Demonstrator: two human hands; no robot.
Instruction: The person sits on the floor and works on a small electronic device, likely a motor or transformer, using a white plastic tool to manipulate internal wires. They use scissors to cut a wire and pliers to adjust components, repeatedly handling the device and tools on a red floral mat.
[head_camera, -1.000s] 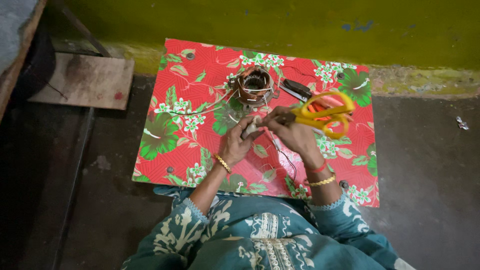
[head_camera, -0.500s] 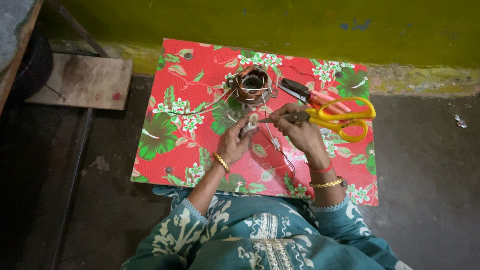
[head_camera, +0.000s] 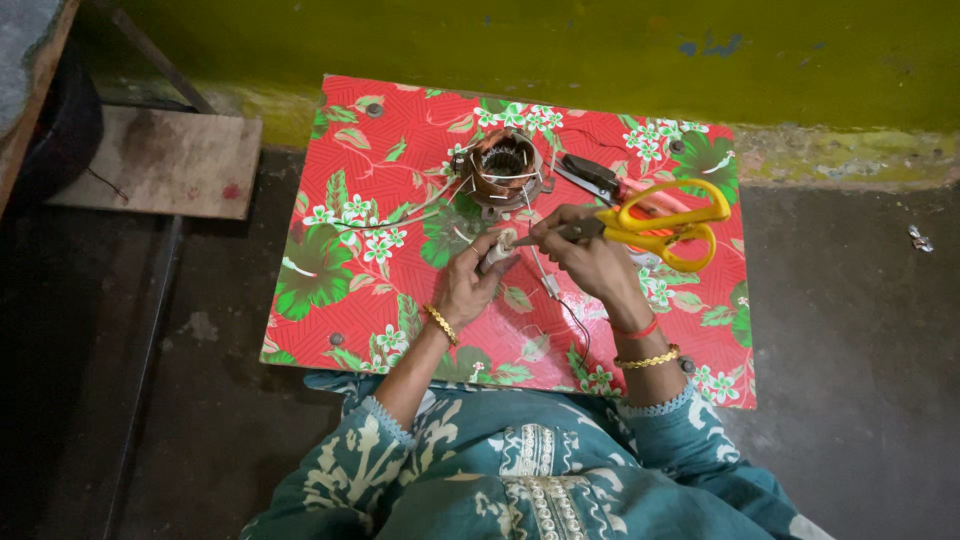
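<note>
I am pinching a small pale piece of sleeving (head_camera: 497, 252) between the thumb and fingers of my left hand (head_camera: 470, 285), holding it just above the red floral board (head_camera: 330, 250). My right hand (head_camera: 590, 262) is clenching around the yellow-handled scissors (head_camera: 660, 228), and their blades are pointing left, meeting the sleeving right at my left fingertips — whether they are cutting into it I cannot tell. Thin wires (head_camera: 545, 280) are trailing from the spot where my two hands meet, some running back toward me, some running away to the wound motor stator (head_camera: 505, 165), which is sitting just beyond my fingers on the board. Beside the stator, past my right knuckles, a dark-handled tool (head_camera: 590, 178) is lying flat — partly hidden under the scissor loops. Far off to my left, a wooden plank (head_camera: 160, 160) is lying on the dark floor against the green wall (head_camera: 600, 50).
</note>
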